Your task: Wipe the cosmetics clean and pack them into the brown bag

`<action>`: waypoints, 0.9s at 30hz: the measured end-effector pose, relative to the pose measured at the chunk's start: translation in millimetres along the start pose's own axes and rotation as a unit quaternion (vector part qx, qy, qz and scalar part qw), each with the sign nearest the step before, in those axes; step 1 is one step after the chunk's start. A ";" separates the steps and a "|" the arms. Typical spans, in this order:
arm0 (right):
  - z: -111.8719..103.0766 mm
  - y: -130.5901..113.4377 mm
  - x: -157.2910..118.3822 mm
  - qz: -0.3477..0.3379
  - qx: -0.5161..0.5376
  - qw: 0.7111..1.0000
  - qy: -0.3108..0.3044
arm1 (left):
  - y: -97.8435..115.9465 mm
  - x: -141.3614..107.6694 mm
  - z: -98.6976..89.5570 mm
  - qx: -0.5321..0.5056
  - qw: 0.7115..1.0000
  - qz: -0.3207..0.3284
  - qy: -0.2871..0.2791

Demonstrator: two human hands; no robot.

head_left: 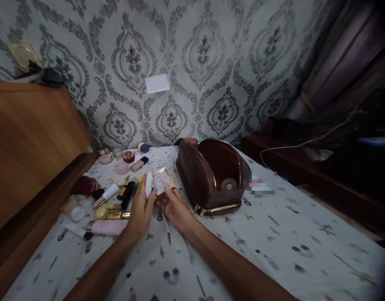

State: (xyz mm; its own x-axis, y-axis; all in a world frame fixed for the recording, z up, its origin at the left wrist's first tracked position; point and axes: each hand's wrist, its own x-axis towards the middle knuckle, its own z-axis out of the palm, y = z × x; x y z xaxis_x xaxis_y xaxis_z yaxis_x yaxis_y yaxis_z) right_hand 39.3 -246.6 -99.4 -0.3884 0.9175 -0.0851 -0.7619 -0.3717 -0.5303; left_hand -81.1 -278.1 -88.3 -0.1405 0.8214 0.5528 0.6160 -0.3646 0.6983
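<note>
My right hand (pixel 174 205) grips a square glittery silver compact (pixel 162 180) with a gold rim by its lower right edge. In my left hand (pixel 141 209), between thumb and fingers, is a small white pad-like piece (pixel 149 185), held close against the compact's left side. To the right of my hands stands a brown leather toiletry bag (pixel 195 179), its top unzipped and gaping, the inside dark. Left of my left hand lie a pink tube (pixel 107 227), a gold bottle (pixel 117 215) and a black tube (pixel 127 195).
More cosmetics lie on the left: a white tube (pixel 106 195), a dark red bottle (pixel 86 185), a pink jar (pixel 122 168) and a foundation bottle (pixel 139 164). A wooden cabinet (pixel 32 146) borders the patterned sheet (pixel 267 251) on the left. A white cable (pixel 308 144) runs at right.
</note>
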 end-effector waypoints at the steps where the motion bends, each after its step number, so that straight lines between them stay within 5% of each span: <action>1: 0.4 0.3 0.4 -0.002 0.007 1.000 0.007 | -0.4 -3.2 2.6 0.007 1.000 0.006 -0.006; 8: -2.9 -6.4 8.0 -0.038 -0.004 0.998 0.041 | -4.0 -17.2 11.7 0.036 0.996 0.042 -0.075; 13: -5.6 -8.8 8.4 -0.056 -0.038 0.996 0.057 | 2.3 -8.6 4.2 -0.010 0.997 0.003 -0.080; 21: -2.3 -9.4 5.4 -0.034 -0.067 0.997 0.023 | -6.3 9.0 -4.4 -0.186 0.971 -0.147 -0.012; 24: -2.3 -9.7 3.2 -0.009 -0.072 0.997 0.021 | -16.5 14.7 -8.8 -0.192 0.966 -0.165 0.058; 27: -1.7 -8.6 1.2 0.003 -0.089 0.996 0.002 | -22.4 17.9 -11.6 -0.193 0.964 -0.172 0.069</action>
State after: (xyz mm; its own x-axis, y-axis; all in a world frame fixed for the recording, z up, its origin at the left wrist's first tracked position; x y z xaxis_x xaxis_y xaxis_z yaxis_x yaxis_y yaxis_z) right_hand 46.3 -242.0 -96.4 -0.3911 0.9158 -0.0913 -0.6552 -0.3467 -0.6713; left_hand -106.4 -260.4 -88.8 -0.4039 0.8660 0.2947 0.1845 -0.2385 0.9535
